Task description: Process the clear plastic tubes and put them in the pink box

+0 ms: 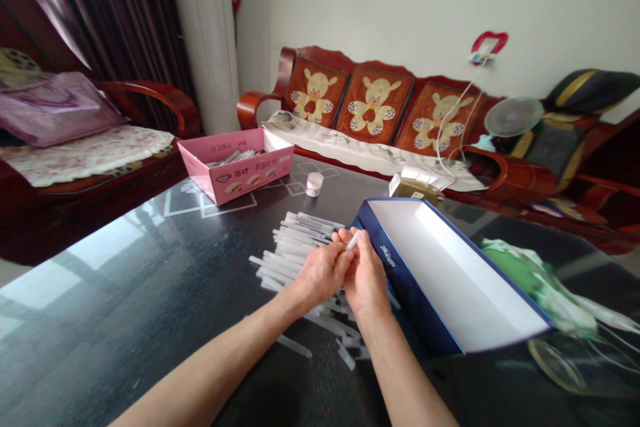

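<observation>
My left hand [323, 271] and my right hand [365, 273] meet over the dark glossy table [150, 293], fingers pinched together on one small white tube [353, 240] that sticks up between them. Under and beyond the hands lies a pile of several clear and white thin tubes [295, 240]. Just right of the hands stands an open blue box with a white inside [450, 273], which holds nothing.
A pink carton [235, 163] with packets stands at the far left of the table. A small white jar [314, 184] and a gold box [413, 187] sit near the far edge. Wooden sofas with cushions, a small fan [513, 117] and green-white bags [530, 280] surround it.
</observation>
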A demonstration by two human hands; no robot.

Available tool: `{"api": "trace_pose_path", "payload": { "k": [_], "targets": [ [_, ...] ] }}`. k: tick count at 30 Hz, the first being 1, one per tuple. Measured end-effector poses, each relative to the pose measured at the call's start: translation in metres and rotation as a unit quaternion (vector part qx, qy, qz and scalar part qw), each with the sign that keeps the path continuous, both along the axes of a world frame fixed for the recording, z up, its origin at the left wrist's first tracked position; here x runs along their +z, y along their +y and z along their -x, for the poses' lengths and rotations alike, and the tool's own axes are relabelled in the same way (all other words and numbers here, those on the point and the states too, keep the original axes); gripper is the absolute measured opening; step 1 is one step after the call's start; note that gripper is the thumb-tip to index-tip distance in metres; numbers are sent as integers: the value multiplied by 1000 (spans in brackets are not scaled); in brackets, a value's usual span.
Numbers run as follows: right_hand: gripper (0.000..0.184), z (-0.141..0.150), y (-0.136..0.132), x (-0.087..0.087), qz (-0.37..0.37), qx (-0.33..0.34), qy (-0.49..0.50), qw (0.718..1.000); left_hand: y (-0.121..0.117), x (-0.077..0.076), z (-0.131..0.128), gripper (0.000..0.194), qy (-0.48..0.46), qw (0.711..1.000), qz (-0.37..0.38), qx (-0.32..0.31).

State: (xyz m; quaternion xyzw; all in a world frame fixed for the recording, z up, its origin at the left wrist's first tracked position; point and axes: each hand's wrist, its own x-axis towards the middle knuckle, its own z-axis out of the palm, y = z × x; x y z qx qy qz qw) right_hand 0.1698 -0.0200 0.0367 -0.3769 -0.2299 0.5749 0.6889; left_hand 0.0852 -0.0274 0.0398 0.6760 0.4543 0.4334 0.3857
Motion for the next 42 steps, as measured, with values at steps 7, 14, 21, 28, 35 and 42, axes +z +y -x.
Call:
{"api": "trace_pose_path", "payload": {
  "k": [7, 14, 21, 28, 35, 42],
  "targets": [
    [25, 3, -1, -13, 22, -63, -56, 996, -6, -12, -5, 24, 182, 981, -31, 65],
    [22, -1, -2, -5, 28, -22, 23, 999, -3, 2, -1, 31, -9, 1000, 21, -8],
    [9, -29, 9, 15, 57, -32, 120, 991, -2, 7, 3, 43, -253, 902, 288, -198],
    [28, -33, 7, 21, -17, -32, -50, 998, 10, 7, 11, 40, -269, 962, 20, 29],
    [34, 0, -14, 4, -84, 127, -274, 949, 15, 6, 18, 50, -251, 963, 47, 81],
    [32, -11, -10, 8, -135, 99, -463, 870, 23, -1, 24, 46, -157, 976, -36, 145]
  ]
}}
